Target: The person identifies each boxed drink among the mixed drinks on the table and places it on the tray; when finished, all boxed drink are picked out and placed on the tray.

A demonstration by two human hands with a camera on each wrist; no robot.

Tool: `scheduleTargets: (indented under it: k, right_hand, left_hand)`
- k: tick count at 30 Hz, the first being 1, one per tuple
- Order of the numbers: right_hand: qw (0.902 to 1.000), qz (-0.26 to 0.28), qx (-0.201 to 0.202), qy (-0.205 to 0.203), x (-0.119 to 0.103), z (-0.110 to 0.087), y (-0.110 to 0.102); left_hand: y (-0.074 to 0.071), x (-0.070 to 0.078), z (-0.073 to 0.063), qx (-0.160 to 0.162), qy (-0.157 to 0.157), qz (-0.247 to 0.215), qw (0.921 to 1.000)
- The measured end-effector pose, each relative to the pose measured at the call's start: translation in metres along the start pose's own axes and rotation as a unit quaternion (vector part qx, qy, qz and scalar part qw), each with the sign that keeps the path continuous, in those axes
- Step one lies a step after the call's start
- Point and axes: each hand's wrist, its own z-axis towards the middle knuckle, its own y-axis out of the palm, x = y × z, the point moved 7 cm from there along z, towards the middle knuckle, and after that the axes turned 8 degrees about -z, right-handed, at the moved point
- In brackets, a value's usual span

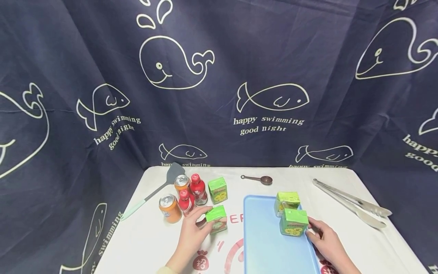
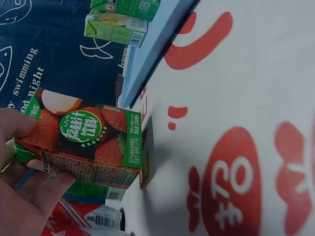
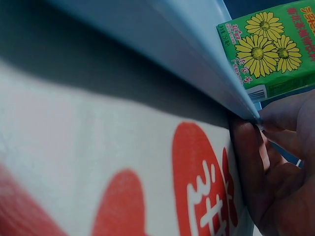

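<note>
A litchi juice box (image 1: 215, 213) with a green top is pinched upright between the thumb and fingers of my left hand (image 1: 191, 232). Fruit pictures cover its side in the left wrist view; whether its base touches the table I cannot tell. On the right, my right hand (image 1: 327, 241) grips the right rim of the blue tray (image 1: 265, 239), thumb and fingers on either side of the edge. Just beside those fingers a green drink box with yellow flowers (image 1: 294, 224) stands on the tray. Behind it is a yellow-green drink box (image 1: 287, 199).
Another green box (image 1: 218, 190) stands behind my left hand. Two red bottles (image 1: 198, 190) and two orange cans (image 1: 170, 209) cluster to its left, beside a spatula (image 1: 175, 173). A brown measuring spoon (image 1: 265, 180) lies behind the tray, metal tongs (image 1: 352, 203) to its right.
</note>
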Motion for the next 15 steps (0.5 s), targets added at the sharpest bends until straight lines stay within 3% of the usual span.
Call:
scheduleTargets:
  k: [10,15]
  right_hand:
    - [0.9996,0.018,-0.012,0.019,0.003,-0.003,0.007]
    - [0.9998,0.005,-0.001,0.019,0.002,-0.002,0.002]
  left_hand:
    - [0.020,0.009,0.018,-0.020,0.017,0.016,0.9995]
    - [0.040,0.012,0.029,-0.033,0.026,0.015,0.9990]
